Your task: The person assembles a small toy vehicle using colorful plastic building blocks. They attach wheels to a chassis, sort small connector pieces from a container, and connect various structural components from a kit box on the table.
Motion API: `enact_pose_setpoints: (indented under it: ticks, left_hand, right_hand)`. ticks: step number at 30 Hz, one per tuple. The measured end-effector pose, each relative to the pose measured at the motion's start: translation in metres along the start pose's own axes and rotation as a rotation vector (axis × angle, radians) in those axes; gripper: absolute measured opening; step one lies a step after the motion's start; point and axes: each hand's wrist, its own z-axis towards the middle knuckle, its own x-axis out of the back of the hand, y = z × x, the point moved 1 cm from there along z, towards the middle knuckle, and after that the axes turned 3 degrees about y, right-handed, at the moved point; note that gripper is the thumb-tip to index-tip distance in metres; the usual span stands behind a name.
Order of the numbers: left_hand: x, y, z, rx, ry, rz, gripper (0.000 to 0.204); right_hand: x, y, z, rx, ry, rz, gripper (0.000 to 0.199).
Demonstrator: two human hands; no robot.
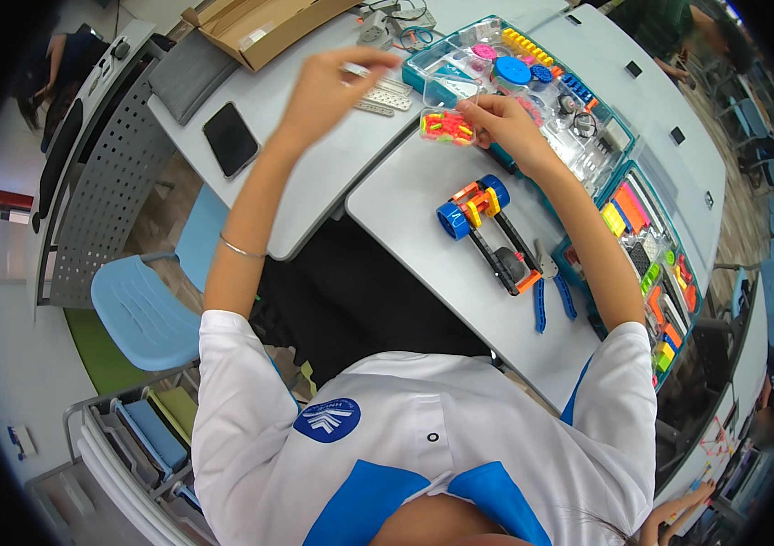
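Observation:
My right hand (pixel 507 127) grips a small clear plastic box (pixel 425 138) by its side. Its see-through lid (pixel 446 88) seems raised, and many small orange, red and yellow pegs (pixel 448 126) fill it. Further left, my left hand (pixel 337 86) is in the air, smeared by motion; whether its fingers hold anything is unclear. Just beyond it lie pale perforated strips (pixel 385 98). Below my right hand, a small built vehicle (pixel 487 227) rests on the table, with blue wheels, black beams and orange and yellow parts. Blue-handled pliers (pixel 551 282) lie beside it.
Behind my right hand stands a teal-edged case (pixel 623 141) of wheels and motors; a second parts case (pixel 634 173) is at its right. A phone (pixel 231 139), a grey pouch (pixel 189 75) and a cardboard box (pixel 269 27) occupy the left table. A blue chair (pixel 146 309) stands left.

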Motion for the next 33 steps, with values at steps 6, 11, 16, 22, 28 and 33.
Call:
enact_pose_setpoints:
  ticks: [6,11,16,22,28,33]
  left_hand:
    - [0.061,-0.123,-0.010,0.212,0.102,0.527,0.027]
    - [0.028,-0.135,-0.018,0.194,0.005,0.441,0.045]
    - [0.022,-0.138,-0.002,0.131,-0.076,0.419,0.035]
    - [0.015,-0.140,0.000,0.193,0.007,0.395,0.020]
    - [0.019,-0.137,0.005,0.208,-0.009,0.432,0.015]
    - [0.022,-0.149,0.012,0.336,-0.031,0.360,0.011]
  right_hand:
    - [-0.006,0.002,0.005,0.044,-0.025,-0.053,0.034]
    - [-0.002,0.004,0.003,0.035,-0.012,-0.042,0.034]
    - [0.000,0.007,0.004,0.038,-0.039,-0.048,0.034]
    - [-0.002,0.010,0.005,0.030,-0.026,-0.040,0.033]
    - [-0.004,0.007,0.004,0.031,-0.056,-0.051,0.033]
    - [-0.004,0.008,0.004,0.023,-0.063,-0.039,0.033]
